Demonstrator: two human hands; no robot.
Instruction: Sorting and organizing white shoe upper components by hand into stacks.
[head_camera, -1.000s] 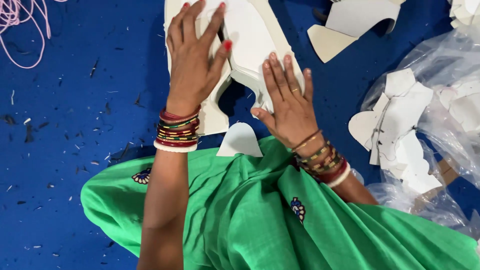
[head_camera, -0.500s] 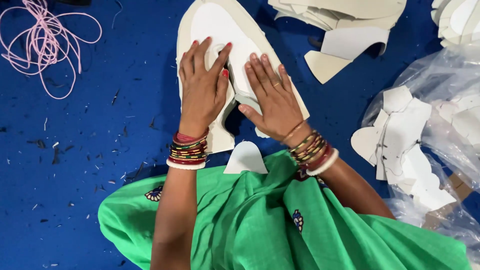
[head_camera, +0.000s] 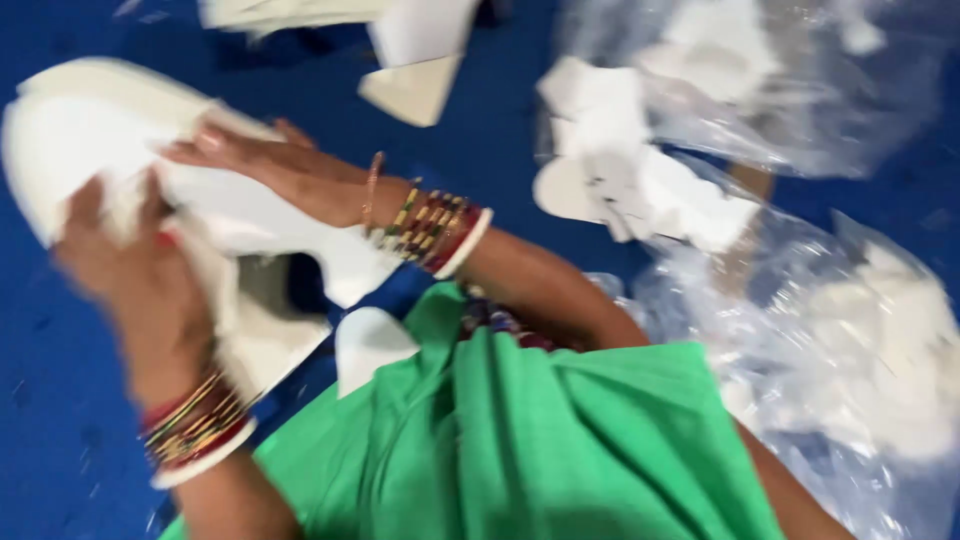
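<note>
I count one large white cut sheet (head_camera: 120, 150) under both hands, lying on the blue floor (head_camera: 60, 420). My left hand (head_camera: 125, 270) grips its near edge, though blur hides the fingers; my right hand (head_camera: 285, 170) lies flat on it, fingers pressed together. Two clear bags (head_camera: 820, 330) of white offcuts (head_camera: 640, 190) crowd the right; green cloth (head_camera: 520, 440) covers the lap.

Floor-level craft workshop: blue mat (head_camera: 500, 150) under hands, cut white foam pieces (head_camera: 640, 190) and clear plastic bags (head_camera: 850, 330) right of them.

Green draped garment (head_camera: 520, 440); red, gold and white bangles (head_camera: 435, 225) on both wrists.
</note>
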